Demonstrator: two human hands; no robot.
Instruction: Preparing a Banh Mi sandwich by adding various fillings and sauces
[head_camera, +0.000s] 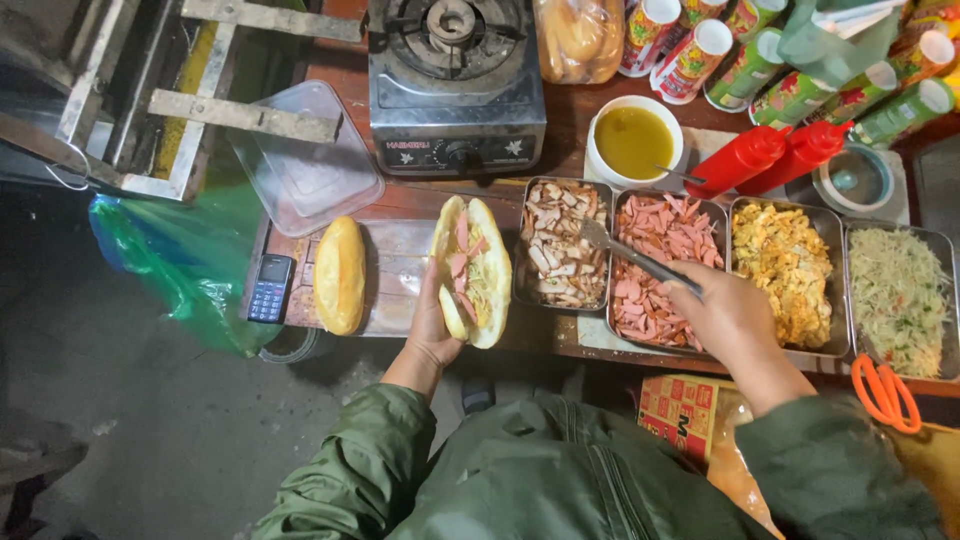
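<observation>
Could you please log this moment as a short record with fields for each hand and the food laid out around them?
left hand: holds an open filled roll
right hand: grips tongs, tips over the leftmost tray
trays, left to right: pale meat strips, pink ham, yellow egg, shredded vegetables
plain roll: beside a phone
behind trays: stove, sauce bowl, red bottles

A gas stove (456, 85) stands at the counter's back. Left of it lies a clear plastic lid (305, 160); right of it, a bowl of yellow sauce (634, 141), then two red squeeze bottles (770, 157).
</observation>
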